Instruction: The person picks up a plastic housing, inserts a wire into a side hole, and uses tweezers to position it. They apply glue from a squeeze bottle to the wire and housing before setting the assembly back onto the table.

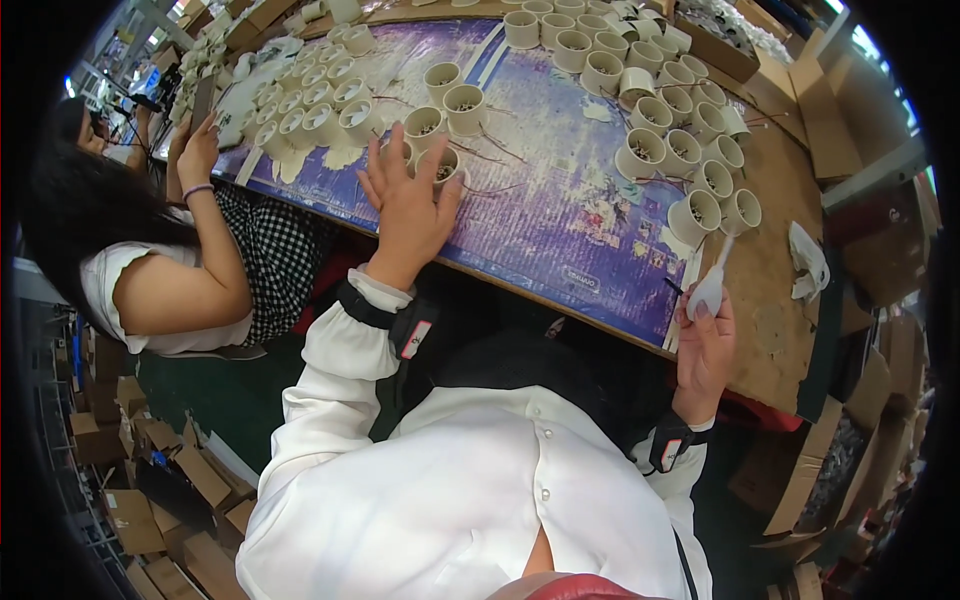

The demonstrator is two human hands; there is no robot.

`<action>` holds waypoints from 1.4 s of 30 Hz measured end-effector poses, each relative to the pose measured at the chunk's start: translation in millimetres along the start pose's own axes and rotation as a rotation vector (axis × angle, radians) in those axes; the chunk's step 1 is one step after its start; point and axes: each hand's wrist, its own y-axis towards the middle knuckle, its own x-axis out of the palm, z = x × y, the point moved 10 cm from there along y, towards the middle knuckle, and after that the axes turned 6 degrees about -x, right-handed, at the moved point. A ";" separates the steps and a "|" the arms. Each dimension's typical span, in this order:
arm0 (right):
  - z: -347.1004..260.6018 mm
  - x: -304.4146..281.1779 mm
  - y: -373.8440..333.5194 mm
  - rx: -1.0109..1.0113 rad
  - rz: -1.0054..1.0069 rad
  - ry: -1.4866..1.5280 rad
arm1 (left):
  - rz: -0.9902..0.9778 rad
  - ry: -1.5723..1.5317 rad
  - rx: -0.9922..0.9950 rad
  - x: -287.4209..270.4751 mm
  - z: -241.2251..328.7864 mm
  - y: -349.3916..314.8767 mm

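Observation:
My left hand (410, 205) is spread above a small group of cream round cups, with its fingertips at the rims of a near cup (447, 162) and the cup behind it (424, 124). Whether it touches them I cannot tell. Thin wires stick out from this group to the right. My right hand (706, 345), at the table's front right, is closed on a white squeeze bottle (707, 291) with a narrow nozzle. That nozzle points up towards a cream cup (741, 210) at the near end of the right-hand cluster. Small bits show inside several cups.
Many cream cups (640, 153) crowd the far right, some tipped over. Another group of cups (320, 123), white inside, stands far left. At left a person (180, 270) sits holding a dark flat object (203, 100). Cardboard boxes (830, 130) border the right; a crumpled white wrapper (808, 262) lies there.

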 end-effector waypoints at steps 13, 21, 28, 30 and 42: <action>-63.5 -59.5 12.6 -0.286 0.204 -0.894 | -0.061 -0.073 0.030 36.5 -18.9 38.5; -57.2 -90.6 28.3 -0.129 0.252 -1.182 | -0.012 -0.219 0.209 0.7 66.9 33.7; -75.1 -79.2 6.3 -0.353 0.361 -1.225 | -0.215 -0.585 0.297 60.2 159.7 59.4; -88.5 -64.5 -5.8 -0.526 0.361 -1.231 | -0.213 -0.588 0.337 71.2 176.3 66.4; -109.5 10.8 -34.9 -0.718 0.121 -1.243 | -0.396 -0.364 0.448 52.3 144.3 38.4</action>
